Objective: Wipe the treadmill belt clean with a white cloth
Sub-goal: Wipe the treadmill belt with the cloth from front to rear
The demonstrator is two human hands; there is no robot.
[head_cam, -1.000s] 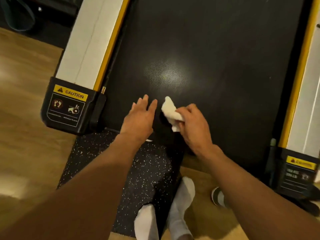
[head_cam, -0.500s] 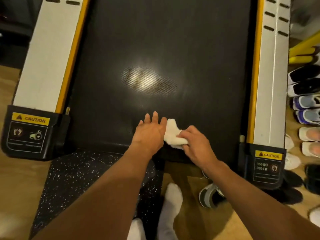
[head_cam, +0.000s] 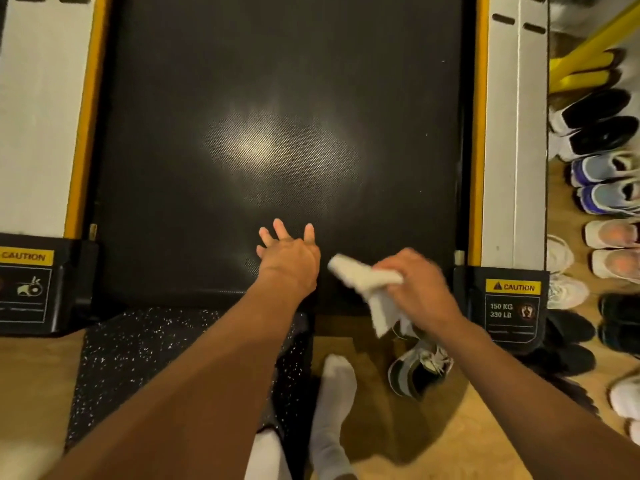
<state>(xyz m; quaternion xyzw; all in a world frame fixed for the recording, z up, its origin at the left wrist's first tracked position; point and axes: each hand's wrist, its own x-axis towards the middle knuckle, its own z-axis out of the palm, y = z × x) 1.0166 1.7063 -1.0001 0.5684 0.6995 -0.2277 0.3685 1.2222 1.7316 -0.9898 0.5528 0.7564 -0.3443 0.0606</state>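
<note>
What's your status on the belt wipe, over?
Left hand open, flat on treadmill belt. Right hand grips white cloth over belt's end. Loose shoe on floor, off belt.

Warm-lit wooden floor (head_cam: 34,393) near and to both sides. Near left, black rubber mat (head_cam: 145,358) flecked with white. Along the right edge, a row of shoes (head_cam: 606,188): black, blue-and-white, pale pink. Far right, yellow bars (head_cam: 585,64). Near centre-right, lone grey sneaker (head_cam: 412,372) on the wood.
</note>
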